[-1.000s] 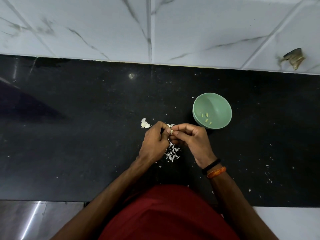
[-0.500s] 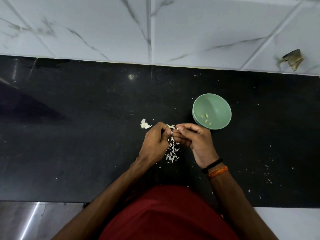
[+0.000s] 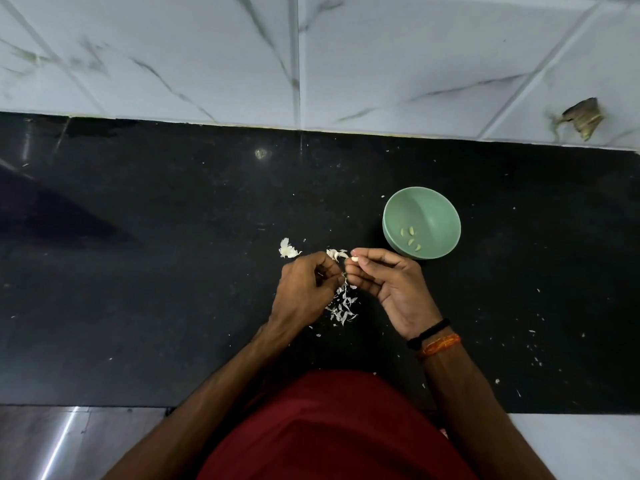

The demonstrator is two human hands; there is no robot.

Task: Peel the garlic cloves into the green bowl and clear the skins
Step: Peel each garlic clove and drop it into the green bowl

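Observation:
A small pale garlic clove [image 3: 354, 259] is pinched between the thumb and forefinger of my right hand [image 3: 391, 285], just left of the green bowl [image 3: 440, 209]. Several peeled cloves [image 3: 410, 239] lie in the bowl's bottom. My left hand [image 3: 304, 289] is curled beside the right one, its fingertips closed on a thin strip of skin [image 3: 343, 276]. A heap of white skins [image 3: 343, 304] lies on the black counter between and below both hands. A garlic piece [image 3: 288, 249] and more skin [image 3: 337, 253] rest just beyond my left hand.
The black stone counter [image 3: 156, 271] runs wall to wall, backed by white marble tiles [image 3: 207, 57]. Tiny skin flecks [image 3: 533, 344] dot the counter at right. A chipped hole [image 3: 581, 117] marks the wall tile at far right. My red shirt fills the lower middle.
My hands have drawn slightly apart. The right hand lifted the clove up and rightward, nearer the bowl, and the clove now shows bare at its fingertips.

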